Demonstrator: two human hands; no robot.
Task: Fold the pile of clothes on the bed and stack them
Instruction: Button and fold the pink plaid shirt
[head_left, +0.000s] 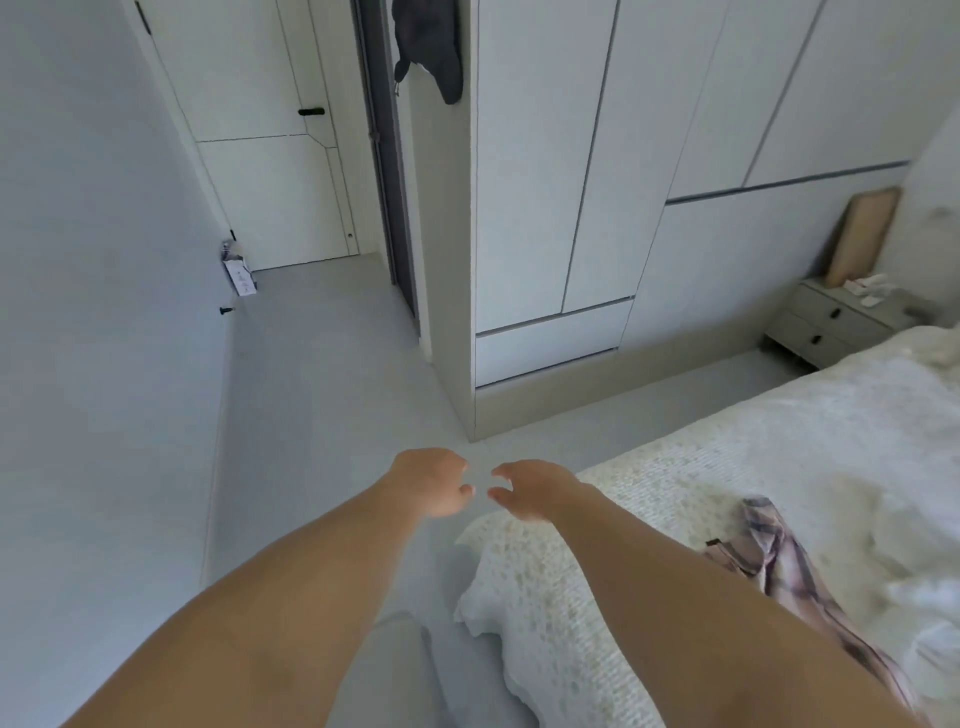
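The single head view is looking forward and down from the person's own height, facing the wardrobe (545, 182) and floor (322, 374) (no second view is sharing anything), with the bed (753, 467) lying close at right.

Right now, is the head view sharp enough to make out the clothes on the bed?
Head view: soft and slightly motion-blurred. The plaid garment on the bed is smeared, and the white fabric beside it is washed out. Wide-angle bending curves the wardrobe lines. The light is flat and cool, with no glare.

Crumpled plaid garment (769, 551) on white bed (779, 441)
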